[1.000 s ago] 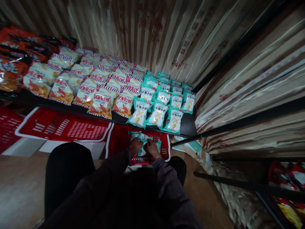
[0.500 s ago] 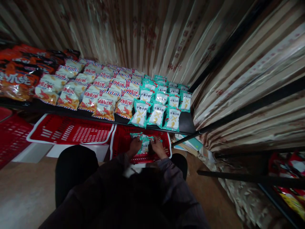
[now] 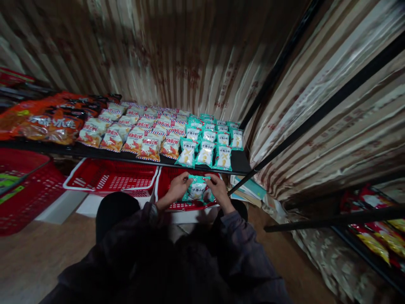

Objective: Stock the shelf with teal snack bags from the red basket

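Between my hands is a teal-and-white snack bag (image 3: 198, 191), its printed front facing up toward me. My left hand (image 3: 177, 188) pinches its upper left corner. At the upper right corner my right hand (image 3: 219, 190) grips it the same way. The bag is held over a red basket (image 3: 161, 182) just below the shelf edge. Ahead, on the black shelf (image 3: 242, 162), stand rows of the same teal snack bags (image 3: 205, 153). Left of them are rows of white-and-orange snack bags (image 3: 150, 144).
Orange snack bags (image 3: 52, 126) fill the shelf's left part. More red baskets (image 3: 110, 177) stand below it. Black metal bars (image 3: 316, 114) slant across the right, before a striped curtain (image 3: 205, 63). Red and yellow packets (image 3: 373, 228) lie on a shelf at far right.
Both hands have lifted the teal snack bag up out of the basket, closer to me. The view has shifted, showing more of the left side.
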{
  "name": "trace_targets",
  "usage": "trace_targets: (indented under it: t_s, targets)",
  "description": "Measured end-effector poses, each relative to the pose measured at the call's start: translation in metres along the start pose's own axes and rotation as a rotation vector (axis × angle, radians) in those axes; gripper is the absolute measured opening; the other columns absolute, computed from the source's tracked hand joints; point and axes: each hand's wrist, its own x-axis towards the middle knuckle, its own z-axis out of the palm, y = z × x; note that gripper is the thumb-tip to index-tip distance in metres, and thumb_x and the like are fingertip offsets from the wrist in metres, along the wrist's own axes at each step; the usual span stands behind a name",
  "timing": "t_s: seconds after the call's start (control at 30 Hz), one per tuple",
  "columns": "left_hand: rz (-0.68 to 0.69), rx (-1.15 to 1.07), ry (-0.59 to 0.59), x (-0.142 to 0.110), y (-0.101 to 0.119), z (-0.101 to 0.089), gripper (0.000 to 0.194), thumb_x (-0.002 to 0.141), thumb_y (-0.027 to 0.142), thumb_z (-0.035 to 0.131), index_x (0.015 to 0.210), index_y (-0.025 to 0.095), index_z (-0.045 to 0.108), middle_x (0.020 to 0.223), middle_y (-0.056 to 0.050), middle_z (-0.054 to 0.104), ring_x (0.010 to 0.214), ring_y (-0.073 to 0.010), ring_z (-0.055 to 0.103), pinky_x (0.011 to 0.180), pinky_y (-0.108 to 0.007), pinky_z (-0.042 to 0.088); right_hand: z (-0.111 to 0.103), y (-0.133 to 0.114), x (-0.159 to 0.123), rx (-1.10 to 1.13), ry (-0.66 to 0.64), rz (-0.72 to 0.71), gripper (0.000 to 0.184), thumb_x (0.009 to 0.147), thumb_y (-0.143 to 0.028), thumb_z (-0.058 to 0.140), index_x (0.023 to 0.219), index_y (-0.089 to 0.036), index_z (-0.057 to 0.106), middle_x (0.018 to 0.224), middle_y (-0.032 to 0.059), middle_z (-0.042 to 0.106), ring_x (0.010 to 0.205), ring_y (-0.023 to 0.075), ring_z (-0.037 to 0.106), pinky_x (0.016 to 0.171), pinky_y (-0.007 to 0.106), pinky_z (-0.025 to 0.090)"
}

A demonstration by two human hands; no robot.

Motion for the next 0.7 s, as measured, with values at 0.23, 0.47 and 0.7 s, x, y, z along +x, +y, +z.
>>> trace_targets:
  t_s: [0.23,0.47,0.7]
  targets:
    - [0.149,-0.313,0.059,-0.008,0.048,-0.018,0.021,0.076,0.04,0.053,0.072,0.021,0.047,0.066,0.005,0.048,0.063,-0.0111,0.047,0.058,-0.021,0.04,-0.023,-0.049,-0.008,0.253,0.05,-0.148,0.032,0.075,-0.048,0.061,0.08,-0.018,0.071,0.079,0.0023,0.072,0.077,0.0186,0.064,0.077,0.031,0.05]
    - [0.207,-0.35,0.145,-0.016,0.071,-0.027,0.022,0.075,0.041,0.054,0.073,0.021,0.047,0.067,0.005,0.048,0.063,-0.0104,0.048,0.059,-0.021,0.04,-0.036,-0.072,-0.01,0.282,-0.049,-0.114,0.037,0.063,-0.052,0.072,0.079,-0.018,0.072,0.072,-0.0002,0.069,0.067,0.016,0.059,0.065,0.028,0.048]
    - [0.261,-0.417,0.156,-0.019,0.084,-0.033,0.028,0.075,0.046,0.058,0.073,0.02,0.049,0.067,0.004,0.052,0.065,-0.0113,0.051,0.061,-0.022,0.043,-0.039,-0.094,-0.014,0.149,0.062,-0.303,0.026,0.076,-0.045,0.06,0.072,-0.019,0.063,0.068,-0.0029,0.062,0.064,0.0131,0.053,0.065,0.025,0.043]
